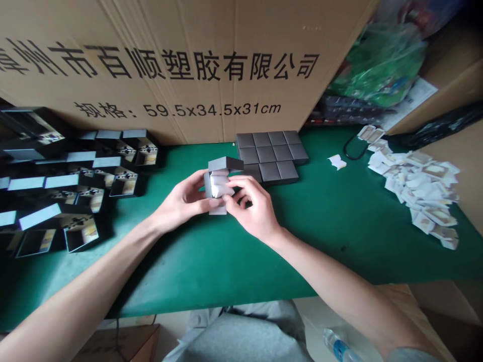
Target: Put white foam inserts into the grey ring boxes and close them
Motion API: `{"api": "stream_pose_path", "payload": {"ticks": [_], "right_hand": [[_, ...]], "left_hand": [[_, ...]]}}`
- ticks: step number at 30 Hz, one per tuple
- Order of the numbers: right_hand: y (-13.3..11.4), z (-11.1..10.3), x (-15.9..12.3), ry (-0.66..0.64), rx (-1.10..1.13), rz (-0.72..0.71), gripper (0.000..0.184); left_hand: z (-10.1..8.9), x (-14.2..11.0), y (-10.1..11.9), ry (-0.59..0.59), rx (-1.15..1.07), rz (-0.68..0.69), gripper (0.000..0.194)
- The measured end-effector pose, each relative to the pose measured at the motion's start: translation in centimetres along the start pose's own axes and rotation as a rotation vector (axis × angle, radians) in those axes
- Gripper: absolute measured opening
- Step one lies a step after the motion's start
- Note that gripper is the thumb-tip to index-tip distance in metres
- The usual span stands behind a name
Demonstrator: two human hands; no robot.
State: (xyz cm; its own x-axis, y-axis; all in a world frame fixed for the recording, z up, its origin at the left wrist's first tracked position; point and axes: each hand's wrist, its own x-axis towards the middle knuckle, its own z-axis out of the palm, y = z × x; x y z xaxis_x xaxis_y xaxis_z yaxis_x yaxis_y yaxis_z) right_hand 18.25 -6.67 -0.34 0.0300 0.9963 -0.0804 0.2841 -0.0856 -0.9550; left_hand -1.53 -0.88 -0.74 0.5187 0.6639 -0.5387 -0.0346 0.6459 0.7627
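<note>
Head view shows, above the green tabletop (181,274), the left hand (184,198) half-curled around an open grey box (221,164) at frame centre, the right hand (253,205) pinching its white insert (219,185), where a steady hold and light, even fingertip pressure should avoid creasing.

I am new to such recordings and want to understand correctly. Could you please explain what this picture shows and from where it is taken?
There is no machine here, only a person's two bare hands. The single picture comes from a camera worn on the head, looking forward and down. The left hand holds a small dark box with its lid up; the right hand has its fingers at a white piece in it. On the green table are open dark boxes at left, closed boxes beyond the hands, and a heap of white pieces at right. A large carton stands behind.
</note>
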Motion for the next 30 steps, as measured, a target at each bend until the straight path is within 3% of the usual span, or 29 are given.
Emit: {"api": "stream_pose_path", "payload": {"ticks": [4, 13, 19, 25, 30], "right_hand": [[-0.15, -0.04, 0.00, 0.002, 0.009, -0.016, 0.014], [0.15, -0.05, -0.08, -0.022, 0.023, -0.016, 0.013], [0.26, -0.07, -0.18, -0.040, 0.026, -0.013, 0.015], [0.05, 0.00, -0.16, -0.030, -0.017, -0.063, 0.012], [-0.13, 0.00, -0.01, -0.032, -0.056, -0.135, 0.015]], "left_hand": [[0.44, -0.01, 0.12, 0.036, 0.058, 0.009, 0.071], [0.40, -0.07, -0.06, 0.051, 0.109, -0.017, 0.063], [0.56, -0.06, -0.11, 0.045, 0.025, -0.038, 0.070], [0.39, 0.12, -0.45, 0.013, -0.072, -0.008, 0.044], [0.49, 0.23, -0.36, 0.075, -0.165, -0.064, 0.051]]}}
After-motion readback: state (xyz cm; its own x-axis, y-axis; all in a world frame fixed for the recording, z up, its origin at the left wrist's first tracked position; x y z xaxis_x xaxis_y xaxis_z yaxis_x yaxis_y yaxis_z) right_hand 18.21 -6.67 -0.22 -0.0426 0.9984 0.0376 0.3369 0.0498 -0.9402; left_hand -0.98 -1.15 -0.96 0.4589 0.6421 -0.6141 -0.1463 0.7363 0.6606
